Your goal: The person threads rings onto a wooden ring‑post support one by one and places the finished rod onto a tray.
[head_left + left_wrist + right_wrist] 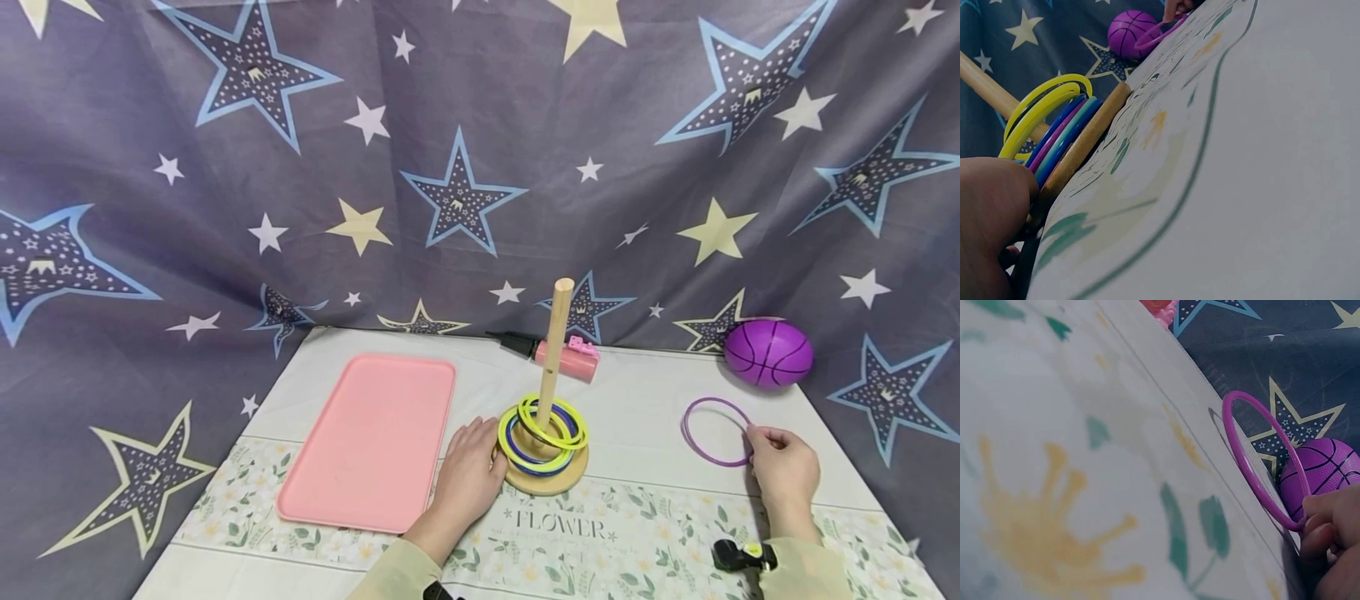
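Left hand [468,467] rests flat against the wooden base [546,479] of the peg stand, fingers relaxed and gripping nothing, likely steadying it. Several rings [543,427] are stacked around the peg [555,350]. Right hand [783,467] pinches the rim of the purple ring [712,432], lifting its near edge off the tablecloth [645,517], beside the purple ball [768,352].

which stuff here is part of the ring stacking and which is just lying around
In use:
purple ring, pinched by right hand
peg stand, steadied by left hand
rings on the peg

Lying about:
pink tray
purple ball
pink pump
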Action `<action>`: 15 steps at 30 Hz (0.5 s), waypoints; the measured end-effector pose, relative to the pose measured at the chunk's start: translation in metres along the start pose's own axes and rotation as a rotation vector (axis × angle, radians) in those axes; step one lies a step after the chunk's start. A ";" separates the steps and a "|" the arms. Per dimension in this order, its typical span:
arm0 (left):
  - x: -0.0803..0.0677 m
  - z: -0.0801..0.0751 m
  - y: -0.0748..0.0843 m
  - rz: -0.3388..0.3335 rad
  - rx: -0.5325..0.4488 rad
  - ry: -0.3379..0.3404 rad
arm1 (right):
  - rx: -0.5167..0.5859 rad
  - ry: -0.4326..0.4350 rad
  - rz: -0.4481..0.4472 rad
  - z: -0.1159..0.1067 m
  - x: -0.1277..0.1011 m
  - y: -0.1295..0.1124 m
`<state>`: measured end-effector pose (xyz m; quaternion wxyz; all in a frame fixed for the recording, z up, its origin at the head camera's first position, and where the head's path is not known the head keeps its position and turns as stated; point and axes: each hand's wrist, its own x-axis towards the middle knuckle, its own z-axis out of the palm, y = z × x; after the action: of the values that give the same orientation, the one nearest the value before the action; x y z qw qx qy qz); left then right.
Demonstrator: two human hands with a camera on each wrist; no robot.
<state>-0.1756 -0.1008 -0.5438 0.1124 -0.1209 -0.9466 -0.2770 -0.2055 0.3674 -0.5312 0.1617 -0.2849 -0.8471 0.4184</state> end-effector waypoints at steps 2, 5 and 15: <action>0.000 0.000 0.000 0.001 -0.001 0.001 | 0.029 0.000 0.020 0.000 -0.001 0.000; 0.000 -0.001 0.000 -0.003 0.000 -0.003 | 0.102 -0.003 0.062 0.001 -0.002 -0.001; 0.000 -0.002 0.001 -0.012 -0.006 -0.012 | 0.272 -0.042 0.121 -0.001 -0.012 -0.019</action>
<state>-0.1752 -0.1009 -0.5410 0.1046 -0.1171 -0.9471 -0.2799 -0.2021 0.3511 -0.5161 0.1554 -0.3019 -0.7670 0.5444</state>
